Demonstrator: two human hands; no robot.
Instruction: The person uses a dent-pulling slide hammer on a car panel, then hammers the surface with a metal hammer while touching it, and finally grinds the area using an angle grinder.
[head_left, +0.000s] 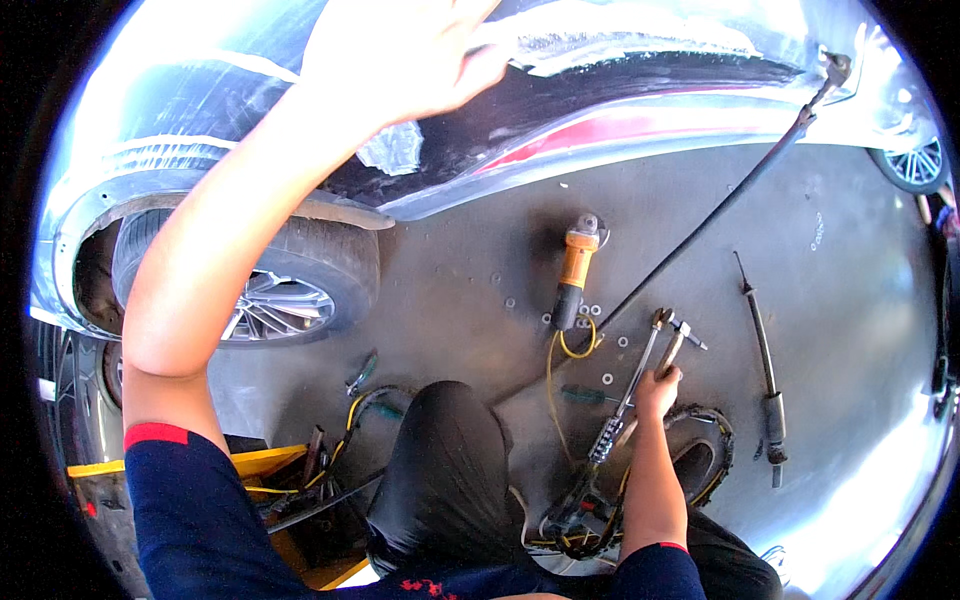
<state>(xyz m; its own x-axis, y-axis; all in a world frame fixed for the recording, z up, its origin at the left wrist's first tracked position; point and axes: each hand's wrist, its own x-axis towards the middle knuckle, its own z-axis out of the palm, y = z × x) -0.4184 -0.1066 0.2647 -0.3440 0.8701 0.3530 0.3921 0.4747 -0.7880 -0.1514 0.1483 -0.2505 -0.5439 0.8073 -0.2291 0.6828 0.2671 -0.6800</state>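
My left hand point(405, 55) is raised against the scuffed, light-patched panel of a car body point(600, 80), with its fingers spread and partly washed out by glare. My right hand point(658, 388) grips a hammer point(684, 334) by its handle, low at the right of my knees. Beside it lies a long metal tool point(608, 436) with a spring-like section. An orange and black angle grinder point(577, 262) with a yellow cord rests on the floor ahead of that hand.
A long dark bar point(720, 210) slants from the car to the floor. Another rod tool point(768, 380) and small washers lie at the right. A wheel point(290, 300) is at the left, above a yellow-edged container point(250, 462). Coiled hoses point(715, 425) are near my legs.
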